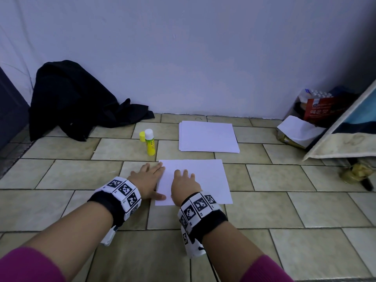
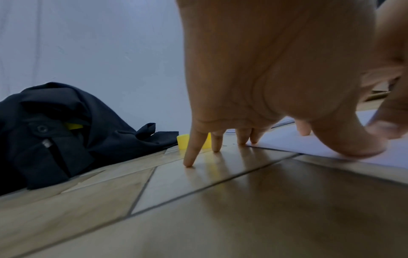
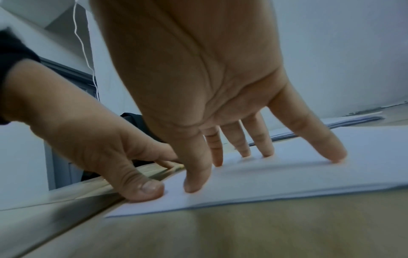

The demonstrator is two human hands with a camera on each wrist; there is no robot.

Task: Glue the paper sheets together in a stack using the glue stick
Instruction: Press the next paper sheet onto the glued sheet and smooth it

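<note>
Presently, both hands lie spread on the beige tiled floor (image 1: 284, 210). The right hand (image 1: 184, 185) presses straight fingers flat on the near white paper sheet (image 1: 205, 180). The left hand (image 1: 146, 181) rests at that sheet's left edge, thumb (image 3: 141, 189) on the paper, other fingers (image 2: 192, 150) on tile. The spare stack of white paper sheets (image 1: 208, 136) lies farther off. To its left stands the yellow glue stick with a white tip (image 1: 149, 142), uncapped, its yellow cap (image 1: 142, 136) just beside. A black garment (image 1: 77, 100) is heaped at far left.
</note>
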